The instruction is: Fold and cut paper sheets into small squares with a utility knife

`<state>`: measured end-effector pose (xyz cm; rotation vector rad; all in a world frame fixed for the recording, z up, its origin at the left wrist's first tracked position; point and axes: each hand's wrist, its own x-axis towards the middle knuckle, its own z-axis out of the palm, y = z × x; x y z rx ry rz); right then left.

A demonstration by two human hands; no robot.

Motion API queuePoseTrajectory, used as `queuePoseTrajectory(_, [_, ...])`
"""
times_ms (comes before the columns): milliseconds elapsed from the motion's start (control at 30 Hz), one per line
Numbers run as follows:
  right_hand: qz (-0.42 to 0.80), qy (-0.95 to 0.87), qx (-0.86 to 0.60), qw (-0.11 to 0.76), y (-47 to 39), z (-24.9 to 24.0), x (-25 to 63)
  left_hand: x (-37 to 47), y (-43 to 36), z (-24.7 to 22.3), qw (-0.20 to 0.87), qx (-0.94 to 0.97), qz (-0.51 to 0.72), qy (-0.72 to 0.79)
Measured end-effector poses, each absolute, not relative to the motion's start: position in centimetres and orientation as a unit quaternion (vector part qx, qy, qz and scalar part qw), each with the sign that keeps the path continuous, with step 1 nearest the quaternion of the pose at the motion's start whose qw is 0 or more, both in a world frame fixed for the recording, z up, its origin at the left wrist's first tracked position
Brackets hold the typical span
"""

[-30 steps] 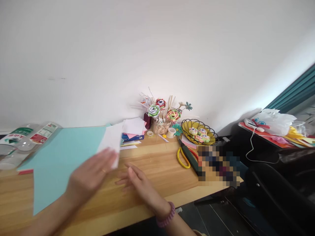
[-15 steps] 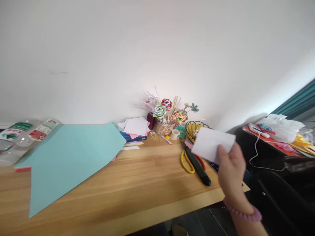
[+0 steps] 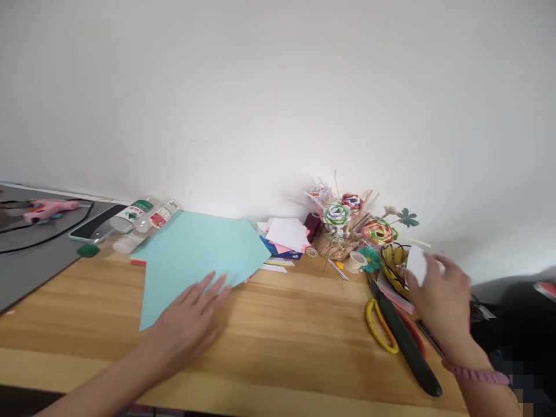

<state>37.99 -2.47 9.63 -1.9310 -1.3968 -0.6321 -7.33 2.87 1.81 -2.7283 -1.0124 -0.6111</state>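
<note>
My right hand, with a pink band at the wrist, grips a white square of paper. It is over the right side of the table, at the yellow basket. My left hand has its fingers stretched out over the lower right edge of a large light-blue paper sheet; whether it touches the sheet I cannot tell. Between the hands lie scissors with yellow and red handles and a dark green-black cutter across them.
Paper flowers stand in a woven pot by the wall. Beside them are a stack of white and pink papers and a tape roll. Plastic bottles, a phone and a pink glue gun lie to the left.
My left hand has come into view over the blue sheet. My right hand has carried the white paper toward the yellow basket. The view has swung left.
</note>
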Motion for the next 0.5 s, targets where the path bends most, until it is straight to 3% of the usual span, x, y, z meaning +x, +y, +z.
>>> queuePoseTrajectory(67, [-0.214,-0.641,-0.675,0.296,-0.5,8.8,33.8,-7.7,5.1,1.1,0.122,-0.891,-0.148,-0.412])
queuePoseTrajectory(200, [-0.166,-0.780,-0.553,0.241,2.9,7.0,24.8,-8.8,6.8,-0.2,0.079,-0.887,-0.100,-0.445])
queuePoseTrajectory(300, [-0.147,-0.825,-0.493,0.233,3.6,6.8,20.2,-10.4,5.3,1.1,0.026,-0.929,-0.144,-0.340])
queuePoseTrajectory(400, [-0.121,-0.862,-0.436,0.227,2.1,8.3,18.7,-11.9,2.9,4.4,-0.107,-0.962,-0.164,-0.190])
queuePoseTrajectory(500, [-0.033,-0.892,-0.394,0.218,-1.0,10.7,19.3,-12.4,1.1,7.1,-0.178,-0.952,-0.139,-0.207])
